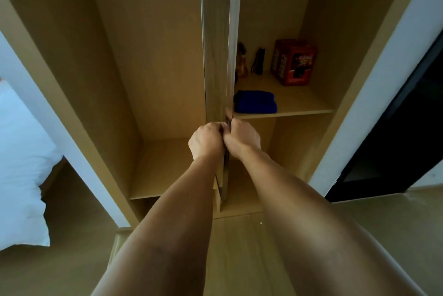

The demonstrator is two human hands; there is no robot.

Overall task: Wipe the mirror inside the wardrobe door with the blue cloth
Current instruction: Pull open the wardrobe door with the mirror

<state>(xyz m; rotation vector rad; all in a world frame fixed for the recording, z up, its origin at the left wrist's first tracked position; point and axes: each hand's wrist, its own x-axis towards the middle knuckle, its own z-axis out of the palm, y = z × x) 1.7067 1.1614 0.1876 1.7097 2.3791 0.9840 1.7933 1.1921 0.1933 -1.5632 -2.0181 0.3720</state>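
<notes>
Wooden door edges [217, 56] gripped by both fists: left hand [206, 140] and right hand [242, 138] curled tight round them, knuckles touching. Mirror hidden, edge-on at best; likely rigid, slick, breakable, so best handled by the frame, never the glass. Blue cloth [256, 102] folded on the right shelf [299, 106], ungrasped; probably soft and light, easily pinched anywhere. Behind it, red box [293, 62], dark torch-like item [259, 60].

The edge-on wardrobe door [217, 56] hides part of the blue cloth [255, 101].
</notes>
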